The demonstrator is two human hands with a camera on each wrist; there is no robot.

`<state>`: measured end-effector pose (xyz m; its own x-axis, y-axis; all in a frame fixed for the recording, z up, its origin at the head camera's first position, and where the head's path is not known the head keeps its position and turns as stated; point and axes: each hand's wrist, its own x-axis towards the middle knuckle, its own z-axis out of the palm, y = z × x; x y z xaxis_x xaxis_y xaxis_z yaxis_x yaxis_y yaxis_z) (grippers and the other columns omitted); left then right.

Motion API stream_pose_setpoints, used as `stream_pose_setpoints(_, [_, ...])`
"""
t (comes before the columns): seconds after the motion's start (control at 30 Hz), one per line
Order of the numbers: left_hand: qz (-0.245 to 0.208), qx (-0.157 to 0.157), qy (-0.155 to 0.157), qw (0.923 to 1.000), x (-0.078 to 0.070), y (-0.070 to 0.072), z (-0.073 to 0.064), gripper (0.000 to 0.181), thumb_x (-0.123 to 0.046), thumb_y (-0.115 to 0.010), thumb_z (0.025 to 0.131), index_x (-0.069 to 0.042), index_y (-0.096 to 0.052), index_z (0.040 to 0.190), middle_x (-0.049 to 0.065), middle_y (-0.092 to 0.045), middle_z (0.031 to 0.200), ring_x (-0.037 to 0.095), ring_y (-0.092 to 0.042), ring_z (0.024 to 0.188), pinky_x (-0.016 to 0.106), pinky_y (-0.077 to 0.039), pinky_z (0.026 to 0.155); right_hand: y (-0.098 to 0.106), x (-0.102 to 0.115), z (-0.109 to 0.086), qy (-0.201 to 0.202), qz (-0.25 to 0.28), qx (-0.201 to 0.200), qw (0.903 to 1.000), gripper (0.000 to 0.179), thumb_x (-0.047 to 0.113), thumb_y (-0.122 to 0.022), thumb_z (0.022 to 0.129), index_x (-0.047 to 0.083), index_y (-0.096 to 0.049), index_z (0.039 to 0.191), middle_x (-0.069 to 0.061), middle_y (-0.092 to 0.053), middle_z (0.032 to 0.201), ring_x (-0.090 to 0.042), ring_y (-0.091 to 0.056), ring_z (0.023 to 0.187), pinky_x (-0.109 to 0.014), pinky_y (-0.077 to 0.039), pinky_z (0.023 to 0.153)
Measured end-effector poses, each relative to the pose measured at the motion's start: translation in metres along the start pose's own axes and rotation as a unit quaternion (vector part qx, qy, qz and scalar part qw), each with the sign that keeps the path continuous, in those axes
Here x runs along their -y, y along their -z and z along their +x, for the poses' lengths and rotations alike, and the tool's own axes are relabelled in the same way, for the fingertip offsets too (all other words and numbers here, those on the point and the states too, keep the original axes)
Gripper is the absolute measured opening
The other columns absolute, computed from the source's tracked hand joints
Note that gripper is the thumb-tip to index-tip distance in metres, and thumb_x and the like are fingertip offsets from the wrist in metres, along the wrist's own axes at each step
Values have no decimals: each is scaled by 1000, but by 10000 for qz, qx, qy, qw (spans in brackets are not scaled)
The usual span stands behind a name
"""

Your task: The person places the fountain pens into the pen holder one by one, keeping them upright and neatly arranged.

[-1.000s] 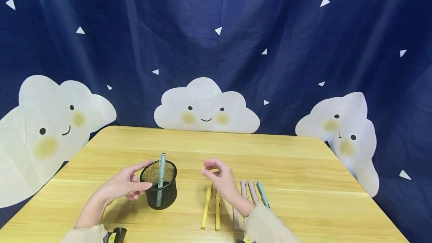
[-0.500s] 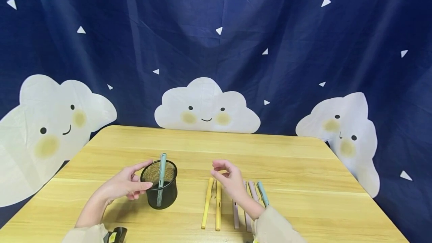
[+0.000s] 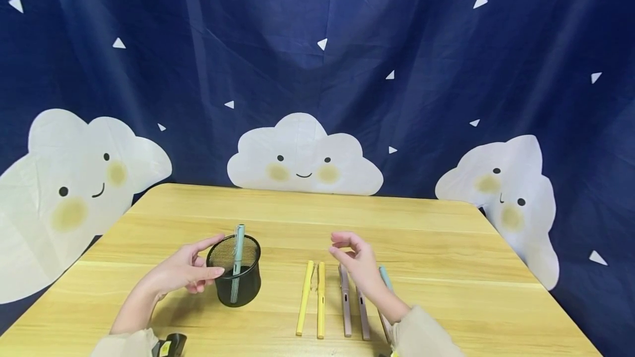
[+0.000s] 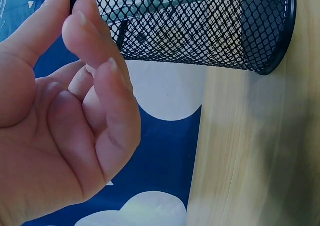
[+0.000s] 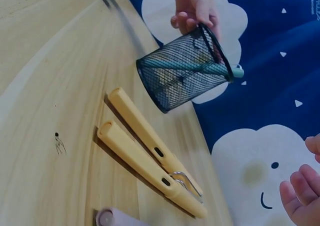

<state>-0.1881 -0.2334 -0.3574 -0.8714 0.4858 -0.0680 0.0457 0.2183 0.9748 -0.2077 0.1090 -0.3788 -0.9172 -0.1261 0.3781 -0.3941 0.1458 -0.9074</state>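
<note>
Cup (image 3: 250, 285), black mesh, stands upright on the left half of the bench (image 3: 446, 247), with 1 teal pen (image 3: 239, 244) leaning inside and its top above the rim. The left hand (image 3: 186, 270) holds the cup at the rim, thumb on the near side and forefinger on the far side. The right hand (image 3: 361, 263) holds nothing; its fingers are bent, with a narrow gap to the thumb, above the far ends of 2 lilac pens (image 3: 345, 307). Between the cup and those lie 2 yellow pens (image 3: 321, 302) side by side, slightly apart. Another teal pen (image 3: 385, 278) is partly hidden behind the right forearm. Behind the bench hangs a dark blue curtain (image 3: 278, 59) printed with 3 white clouds (image 3: 305, 142).
</note>
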Motion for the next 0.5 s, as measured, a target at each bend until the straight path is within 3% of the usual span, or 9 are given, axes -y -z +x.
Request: stream_pose_setpoints(0.5, [18, -12, -1, 10000, -1, 0, 0, 81, -10, -62, 84, 6, -5, 140, 9, -52, 61, 12, -48, 47, 20, -35, 43, 26, -2, -3, 135, -105, -257, 9995, 21, -3, -61, 80, -5, -60, 102, -15, -59, 100, -19, -54, 87, -23, -47, 68])
